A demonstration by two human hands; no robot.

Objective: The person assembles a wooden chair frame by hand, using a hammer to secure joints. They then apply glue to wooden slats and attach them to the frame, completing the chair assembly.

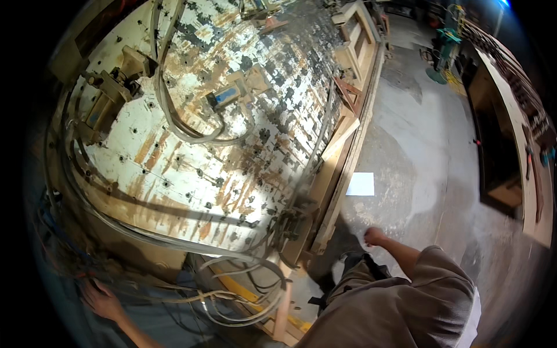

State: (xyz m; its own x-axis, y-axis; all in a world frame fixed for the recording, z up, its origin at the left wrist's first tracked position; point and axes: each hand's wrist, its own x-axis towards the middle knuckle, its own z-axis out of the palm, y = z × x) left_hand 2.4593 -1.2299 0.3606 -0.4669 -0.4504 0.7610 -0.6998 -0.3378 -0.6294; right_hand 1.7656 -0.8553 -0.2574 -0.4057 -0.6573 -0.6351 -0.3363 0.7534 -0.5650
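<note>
My left hand (101, 300) reaches out at the lower left with its fingers apart, beside the dim front edge of a large worktable. Its fingertips are close to a small red part (86, 275); whether they touch it is too dark to tell. Hanging over the concrete floor, my right hand (375, 236) is loosely curled, with nothing seen in it. The worktable (165, 200) has a worn white top dotted with holes and brown stains. Several pale hoses (243, 316) loop below its front edge.
A clamp fixture (229, 95) and a grey hose (194, 138) lie on the tabletop. Wooden framing (339, 139) runs along its right side. On the floor (412, 151) lies a white sheet (361, 184). A green stand (444, 55) and a wooden bench (516, 127) are at the right.
</note>
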